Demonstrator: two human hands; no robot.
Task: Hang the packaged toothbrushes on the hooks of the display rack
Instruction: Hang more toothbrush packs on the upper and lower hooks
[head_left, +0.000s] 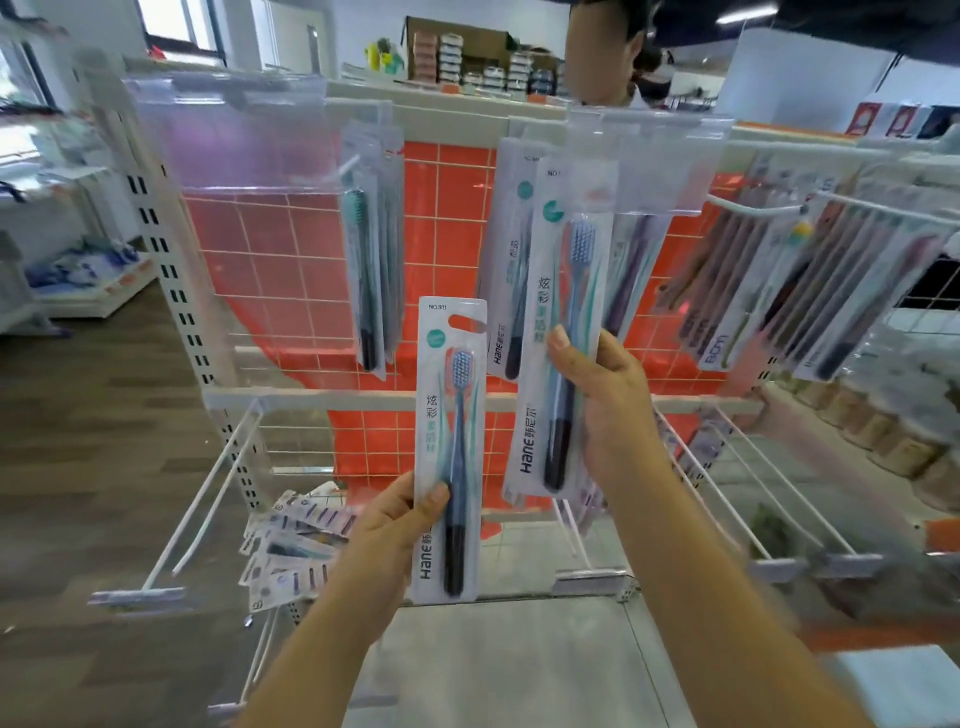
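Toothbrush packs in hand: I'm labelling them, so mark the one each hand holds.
Left-hand toothbrush pack (451, 447), head view, on the blue handle mid-card.
Right-hand toothbrush pack (566, 332), head view, on the card's middle, above the thumb.

Bright, even daylight from a window (176, 23) at eleven o'clock; edges bend and blur, centre stays sharp.

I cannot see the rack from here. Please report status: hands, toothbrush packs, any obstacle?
Left hand grips one toothbrush pack, low, unhung. Right hand grips second pack, raised to the upper hook row. Clear label strip covers its top; hook hidden.
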